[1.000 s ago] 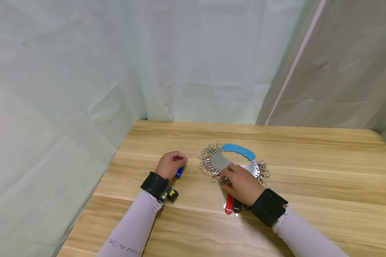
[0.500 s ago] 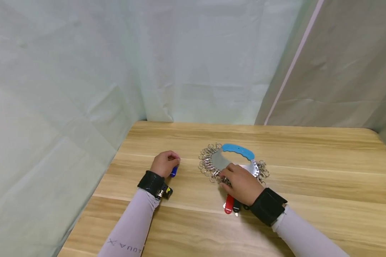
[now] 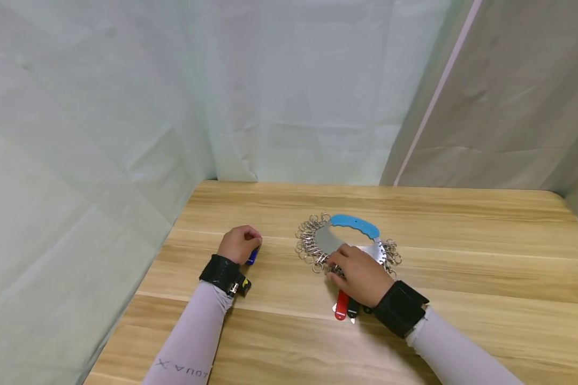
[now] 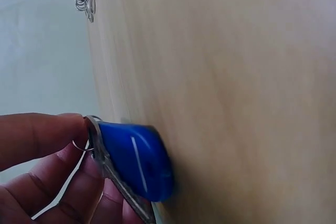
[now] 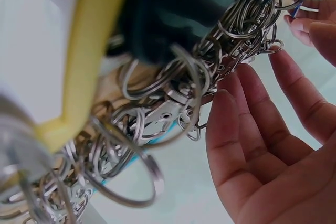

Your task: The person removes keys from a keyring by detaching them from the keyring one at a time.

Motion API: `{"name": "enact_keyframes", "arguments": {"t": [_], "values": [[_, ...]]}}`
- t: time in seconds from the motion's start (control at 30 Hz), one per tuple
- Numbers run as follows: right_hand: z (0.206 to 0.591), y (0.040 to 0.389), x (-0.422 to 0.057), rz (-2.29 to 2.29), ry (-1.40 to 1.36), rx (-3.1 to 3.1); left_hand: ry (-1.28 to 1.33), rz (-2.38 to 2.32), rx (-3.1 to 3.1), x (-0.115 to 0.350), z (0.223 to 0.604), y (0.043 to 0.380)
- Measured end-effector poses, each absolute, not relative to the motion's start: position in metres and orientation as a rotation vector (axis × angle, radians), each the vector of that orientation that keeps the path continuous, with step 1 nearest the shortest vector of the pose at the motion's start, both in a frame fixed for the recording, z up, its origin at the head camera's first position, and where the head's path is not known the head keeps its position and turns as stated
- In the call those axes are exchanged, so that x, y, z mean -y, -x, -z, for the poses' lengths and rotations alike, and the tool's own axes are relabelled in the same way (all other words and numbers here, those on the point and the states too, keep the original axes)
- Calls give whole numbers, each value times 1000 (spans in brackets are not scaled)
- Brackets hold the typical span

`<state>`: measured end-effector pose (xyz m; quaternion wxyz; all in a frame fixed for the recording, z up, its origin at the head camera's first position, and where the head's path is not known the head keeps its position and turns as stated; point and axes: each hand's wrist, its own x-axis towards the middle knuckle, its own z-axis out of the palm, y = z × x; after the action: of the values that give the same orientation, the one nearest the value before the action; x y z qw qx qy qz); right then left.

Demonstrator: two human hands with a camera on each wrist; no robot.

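One hand, the left, pinches a ring with a blue tag and key over the tabletop's left. The right hand touches rings at the near side of the metal plate; whether it grips, I cannot tell. Nearer lie a red tag and black tag; farther, the blue handle.

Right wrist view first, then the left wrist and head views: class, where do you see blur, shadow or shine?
Right wrist: the black shape at the top is blurred, the metal rings by the right hand crisper; left wrist: the blue tag is soft at its lower edge, the tabletop grain smeared; head: a shadow beside the right sleeve, a shine on the metal plate.
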<state>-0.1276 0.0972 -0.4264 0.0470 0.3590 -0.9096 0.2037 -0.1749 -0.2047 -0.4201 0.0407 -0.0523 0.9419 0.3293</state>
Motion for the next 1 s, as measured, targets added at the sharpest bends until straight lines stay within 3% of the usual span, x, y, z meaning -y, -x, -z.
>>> {"name": "enact_keyframes", "arguments": {"t": [1.0], "values": [[410,128,-112,-652,-1000,2773,170,-941,-2878,194,412,172]]}}
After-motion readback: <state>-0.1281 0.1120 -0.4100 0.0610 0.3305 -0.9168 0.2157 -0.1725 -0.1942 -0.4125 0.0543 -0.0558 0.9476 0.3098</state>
